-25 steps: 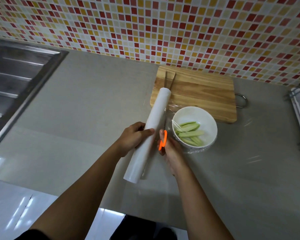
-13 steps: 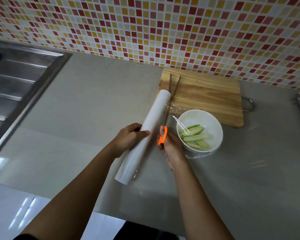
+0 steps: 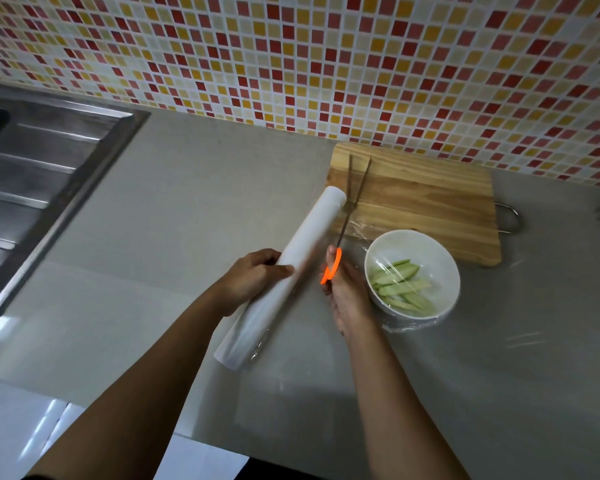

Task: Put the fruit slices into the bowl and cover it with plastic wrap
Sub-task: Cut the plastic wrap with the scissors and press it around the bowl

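A grey surface [image 3: 187,202] carries a wooden cutting board [image 3: 430,202], just behind the white bowl [image 3: 442,261]. Left of the bowl, the left hand [image 3: 250,278] grips the plastic wrap roll [image 3: 312,233]. Right beside the bowl, the right hand [image 3: 347,296] holds orange-handled scissors [image 3: 336,261], blades parted. Green fruit slices [image 3: 399,289] lie inside the bowl, under clear film.

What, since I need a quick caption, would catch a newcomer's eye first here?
The orange-handled scissors in the right hand stand out, blades open over the left edge of the cutting board. Beside them the left hand grips a white plastic wrap roll, and right of both a white bowl of green fruit slices sits under film.
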`<state>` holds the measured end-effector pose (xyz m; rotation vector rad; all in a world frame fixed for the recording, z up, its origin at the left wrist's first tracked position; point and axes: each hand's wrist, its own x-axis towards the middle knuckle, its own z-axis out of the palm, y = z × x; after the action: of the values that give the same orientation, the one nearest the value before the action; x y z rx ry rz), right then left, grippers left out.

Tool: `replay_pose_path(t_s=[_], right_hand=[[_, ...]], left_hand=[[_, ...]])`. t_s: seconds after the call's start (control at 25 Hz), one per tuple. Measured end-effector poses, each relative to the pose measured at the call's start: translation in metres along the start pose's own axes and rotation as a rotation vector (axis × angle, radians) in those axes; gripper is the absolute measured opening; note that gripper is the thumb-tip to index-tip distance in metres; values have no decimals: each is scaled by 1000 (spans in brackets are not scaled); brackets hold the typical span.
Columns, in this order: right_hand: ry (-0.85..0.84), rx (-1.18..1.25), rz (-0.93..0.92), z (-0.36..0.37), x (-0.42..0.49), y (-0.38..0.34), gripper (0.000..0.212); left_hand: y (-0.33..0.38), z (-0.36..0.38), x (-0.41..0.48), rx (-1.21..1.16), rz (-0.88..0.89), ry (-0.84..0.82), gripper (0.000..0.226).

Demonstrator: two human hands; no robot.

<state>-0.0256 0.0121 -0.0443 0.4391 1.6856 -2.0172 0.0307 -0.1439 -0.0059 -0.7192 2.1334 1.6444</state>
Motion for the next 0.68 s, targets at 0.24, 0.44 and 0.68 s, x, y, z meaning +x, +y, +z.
replay_pose_path(t_s=[0.24,0.44,0.68], right_hand=[[-34,-1,-27,10,8,-8,38],[-47,22,-38,15,15,-14,35],[36,-25,-73,22,24,-16,39]], left_hand=[[3,-14,-3,34,-8,-16,40],[5,-22,-6,56,2,-19,41],[0,-35,-10,32,-1,-43,33]])
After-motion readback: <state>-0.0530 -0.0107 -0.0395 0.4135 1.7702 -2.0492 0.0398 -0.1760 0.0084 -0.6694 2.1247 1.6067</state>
